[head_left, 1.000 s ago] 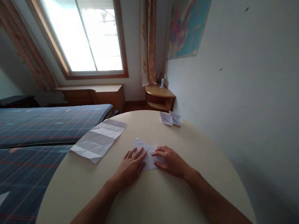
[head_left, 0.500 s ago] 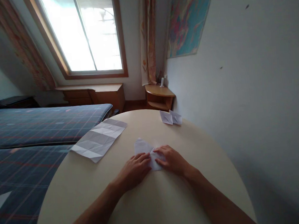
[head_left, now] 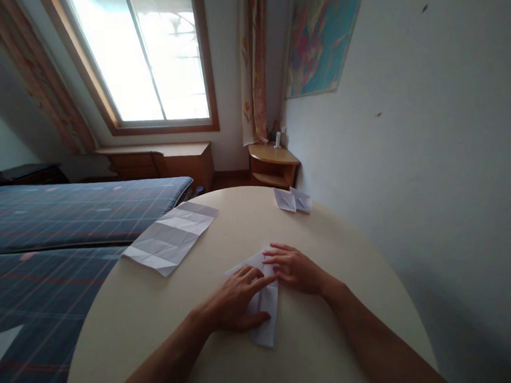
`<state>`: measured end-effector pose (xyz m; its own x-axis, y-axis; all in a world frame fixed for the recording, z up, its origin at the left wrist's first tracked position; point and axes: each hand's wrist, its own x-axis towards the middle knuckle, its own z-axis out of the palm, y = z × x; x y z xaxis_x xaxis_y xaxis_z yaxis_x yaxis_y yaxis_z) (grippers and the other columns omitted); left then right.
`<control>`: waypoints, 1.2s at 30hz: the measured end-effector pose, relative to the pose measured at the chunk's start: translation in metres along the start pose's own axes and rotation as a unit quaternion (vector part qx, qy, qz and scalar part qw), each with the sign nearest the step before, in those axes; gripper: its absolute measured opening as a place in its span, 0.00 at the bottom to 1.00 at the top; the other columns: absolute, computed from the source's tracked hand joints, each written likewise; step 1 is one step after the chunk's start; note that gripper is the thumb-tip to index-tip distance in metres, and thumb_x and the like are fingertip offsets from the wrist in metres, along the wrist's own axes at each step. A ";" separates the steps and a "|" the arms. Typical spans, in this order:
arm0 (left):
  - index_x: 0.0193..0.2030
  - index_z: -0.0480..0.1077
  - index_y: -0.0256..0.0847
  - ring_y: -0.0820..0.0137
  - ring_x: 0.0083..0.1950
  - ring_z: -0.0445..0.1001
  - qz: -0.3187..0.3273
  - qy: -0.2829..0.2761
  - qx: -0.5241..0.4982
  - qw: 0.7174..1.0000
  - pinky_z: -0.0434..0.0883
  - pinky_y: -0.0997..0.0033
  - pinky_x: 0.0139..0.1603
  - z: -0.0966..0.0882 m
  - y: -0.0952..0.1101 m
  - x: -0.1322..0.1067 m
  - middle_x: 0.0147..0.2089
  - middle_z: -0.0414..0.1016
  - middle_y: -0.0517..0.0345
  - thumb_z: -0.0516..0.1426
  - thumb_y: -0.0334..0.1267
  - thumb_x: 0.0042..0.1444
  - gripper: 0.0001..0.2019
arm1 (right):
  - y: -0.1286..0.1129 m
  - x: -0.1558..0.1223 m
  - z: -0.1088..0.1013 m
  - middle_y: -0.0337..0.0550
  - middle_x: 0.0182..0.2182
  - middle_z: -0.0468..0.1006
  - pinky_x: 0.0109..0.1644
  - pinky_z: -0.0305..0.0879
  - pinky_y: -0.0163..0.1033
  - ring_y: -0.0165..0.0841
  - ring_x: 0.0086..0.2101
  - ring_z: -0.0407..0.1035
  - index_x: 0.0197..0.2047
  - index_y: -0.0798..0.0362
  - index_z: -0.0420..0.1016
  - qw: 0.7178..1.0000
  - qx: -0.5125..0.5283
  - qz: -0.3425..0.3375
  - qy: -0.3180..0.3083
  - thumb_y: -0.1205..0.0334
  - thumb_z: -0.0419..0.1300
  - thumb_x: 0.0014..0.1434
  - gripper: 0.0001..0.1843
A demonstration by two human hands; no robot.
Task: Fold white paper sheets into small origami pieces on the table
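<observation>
A white folded paper [head_left: 266,307] lies on the pale round table [head_left: 232,365] in front of me, partly covered by both hands. My left hand [head_left: 241,297] rests across it, thumb and fingers spread, pressing it against the tabletop. At its upper right edge, my right hand [head_left: 293,267] touches the paper with its fingers stretched out and slightly apart. The underside of the paper and some of its folds are hidden beneath my hands.
A creased paper sheet [head_left: 171,239] lies at the table's far left. Two small folded paper pieces [head_left: 293,200] stand near the far edge. A plaid bed [head_left: 65,216] adjoins the left side; a white wall [head_left: 448,189] rises to the right.
The folded paper has been turned and now extends lower toward me. My left hand has spread over it, with the thumb apart. My right hand has shifted slightly right and its fingers have straightened.
</observation>
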<state>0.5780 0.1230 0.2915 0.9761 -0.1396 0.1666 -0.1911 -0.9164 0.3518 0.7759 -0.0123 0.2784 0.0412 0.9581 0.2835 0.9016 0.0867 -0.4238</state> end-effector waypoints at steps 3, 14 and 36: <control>0.68 0.56 0.50 0.59 0.57 0.69 0.011 0.006 0.002 1.000 0.61 0.52 0.66 0.002 -0.006 -0.001 0.57 0.70 0.52 0.62 0.44 0.53 0.36 | 0.003 -0.001 0.003 0.46 0.59 0.72 0.68 0.54 0.52 0.41 0.64 0.57 0.56 0.49 0.75 0.999 -0.024 0.013 -0.046 0.68 0.58 0.60 0.21; 0.66 0.60 0.48 0.57 0.68 0.61 -0.085 0.121 0.119 0.982 0.63 0.51 0.65 0.021 -0.030 -0.001 0.71 0.58 0.50 0.56 0.41 0.62 0.25 | -0.004 -0.008 -0.013 0.53 0.53 0.76 0.64 0.58 0.51 0.45 0.59 0.63 0.62 0.53 0.70 0.980 -0.137 0.142 -0.022 0.58 0.52 0.67 0.23; 0.49 0.75 0.44 0.65 0.55 0.76 -0.061 0.122 -0.014 0.991 0.72 0.64 0.57 0.019 -0.044 -0.001 0.57 0.76 0.53 0.55 0.36 0.63 0.11 | -0.013 -0.007 -0.009 0.49 0.55 0.75 0.64 0.55 0.54 0.45 0.55 0.66 0.55 0.45 0.77 0.997 -0.063 0.030 -0.043 0.44 0.66 0.54 0.28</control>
<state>0.5877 0.1568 0.2584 0.9387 0.0704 0.3375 -0.0785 -0.9095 0.4082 0.7680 -0.0226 0.2897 0.0635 0.9809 0.1836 0.9456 -0.0003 -0.3253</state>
